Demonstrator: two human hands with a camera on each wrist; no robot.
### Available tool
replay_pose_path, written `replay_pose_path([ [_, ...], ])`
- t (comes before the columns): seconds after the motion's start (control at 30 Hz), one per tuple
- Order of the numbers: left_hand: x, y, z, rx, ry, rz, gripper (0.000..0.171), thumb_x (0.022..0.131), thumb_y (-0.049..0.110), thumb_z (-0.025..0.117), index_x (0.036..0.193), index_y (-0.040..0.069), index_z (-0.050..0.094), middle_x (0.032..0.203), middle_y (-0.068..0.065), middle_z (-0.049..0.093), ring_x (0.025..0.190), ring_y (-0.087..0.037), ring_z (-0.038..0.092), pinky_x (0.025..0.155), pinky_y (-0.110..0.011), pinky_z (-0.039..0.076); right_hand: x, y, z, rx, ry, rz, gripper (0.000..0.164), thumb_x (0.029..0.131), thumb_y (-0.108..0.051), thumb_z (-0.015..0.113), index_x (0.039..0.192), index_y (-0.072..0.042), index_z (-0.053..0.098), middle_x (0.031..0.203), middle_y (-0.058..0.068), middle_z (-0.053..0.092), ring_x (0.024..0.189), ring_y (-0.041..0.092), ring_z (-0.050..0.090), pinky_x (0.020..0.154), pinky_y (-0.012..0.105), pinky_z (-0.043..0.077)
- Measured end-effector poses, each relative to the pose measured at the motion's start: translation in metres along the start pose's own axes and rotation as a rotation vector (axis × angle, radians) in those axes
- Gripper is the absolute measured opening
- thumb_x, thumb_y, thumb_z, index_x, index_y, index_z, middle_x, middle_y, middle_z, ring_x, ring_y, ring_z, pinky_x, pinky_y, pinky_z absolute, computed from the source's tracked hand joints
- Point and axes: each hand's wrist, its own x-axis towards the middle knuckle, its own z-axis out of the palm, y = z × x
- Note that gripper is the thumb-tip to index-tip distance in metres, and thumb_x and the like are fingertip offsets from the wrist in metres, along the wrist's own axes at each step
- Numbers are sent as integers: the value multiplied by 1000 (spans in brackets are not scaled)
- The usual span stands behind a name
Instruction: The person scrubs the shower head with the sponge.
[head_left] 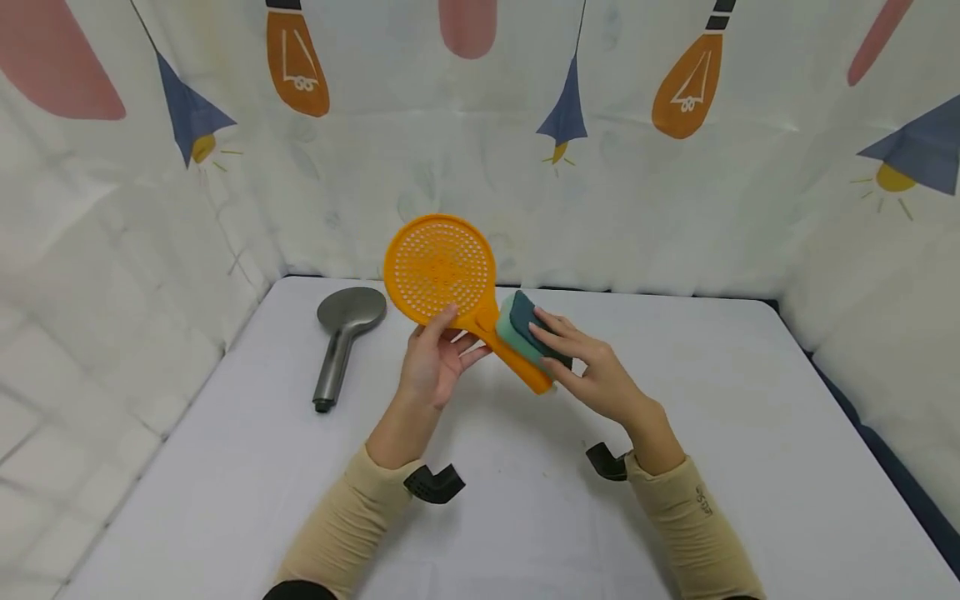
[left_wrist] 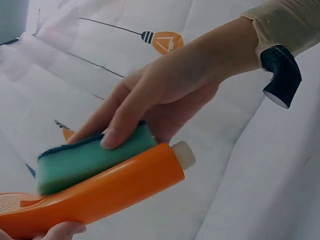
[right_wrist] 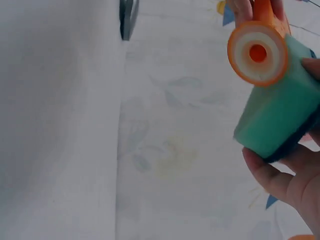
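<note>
My left hand (head_left: 433,362) holds an orange shower head (head_left: 440,267) near its neck, thumb in front and fingers behind. Its round, perforated face is raised above the table, and the handle slants down to the right. In my right hand (head_left: 603,375) is a two-layer sponge (head_left: 517,329), light green with a dark blue-green side. The sponge's light side lies against the orange handle. A pale threaded end (left_wrist: 184,155) sticks out of that handle in the left wrist view. The right wrist view looks into the handle's round open end (right_wrist: 257,52), beside the sponge (right_wrist: 280,115).
A grey shower head (head_left: 351,310) lies on the white table (head_left: 225,500), left of my left hand. Behind the table hangs a white cloth (head_left: 480,183) printed with lamps and bulbs. A similar sheet (head_left: 90,317) borders the left side.
</note>
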Motion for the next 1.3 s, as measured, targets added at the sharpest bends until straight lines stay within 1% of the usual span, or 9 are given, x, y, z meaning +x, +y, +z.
replay_pose_path([
  [0.07,-2,-5,2,18,-33,-19,30,109,18,50,137,8,52,119,-11,67,94,-27,72,77,-44,60,0,-1,4,9,32,18,51,97,6,65,146,2,54,157,16,43,145,39,38,109,27,40],
  [0.17,-3,-8,4,8,-36,-20,30,109,18,49,138,7,52,120,-12,66,93,-27,72,76,-43,61,1,-4,5,20,38,22,51,98,6,63,148,1,53,158,15,43,145,37,38,109,25,39],
  [0.27,-2,-7,3,-17,13,-1,29,109,19,50,136,7,52,120,-13,66,93,-27,72,75,-43,61,1,-6,1,42,-15,23,50,100,6,61,149,0,52,158,15,42,147,34,36,118,32,29],
  [0.43,1,5,-3,-54,109,37,33,108,25,53,138,11,50,125,-13,62,99,-30,70,81,-45,60,-2,-4,-10,68,-101,10,49,101,5,60,148,-2,54,158,16,42,147,33,37,115,30,34],
  [0.6,4,17,-10,-79,142,108,35,109,24,51,142,12,47,127,-14,57,103,-31,67,83,-44,59,-2,-2,-12,-3,-104,-11,50,96,6,66,144,-3,58,156,16,45,145,35,40,112,32,39],
  [0.7,6,21,-12,-70,143,129,35,109,24,51,142,12,47,127,-15,57,102,-31,67,82,-44,60,-2,-3,-9,-70,-89,-20,51,94,5,69,143,-3,60,156,15,45,145,40,39,113,45,39],
  [0.83,6,17,-10,-21,116,83,33,107,23,55,138,12,51,126,-15,60,99,-30,68,80,-43,60,-1,-7,0,-136,-54,-34,52,92,6,72,141,-4,62,157,14,44,143,46,38,109,58,39],
  [1.1,0,-8,1,97,35,-57,31,105,19,57,133,5,53,116,-13,66,90,-25,72,75,-43,61,6,-8,28,-260,180,-130,52,84,9,78,134,4,65,151,23,49,136,51,45,99,65,45],
  [1.3,1,-12,1,83,76,-33,32,105,19,59,132,4,54,115,-14,65,86,-24,72,73,-41,61,7,-8,37,-371,188,-188,54,79,10,82,131,2,68,147,24,53,129,55,47,95,68,47],
])
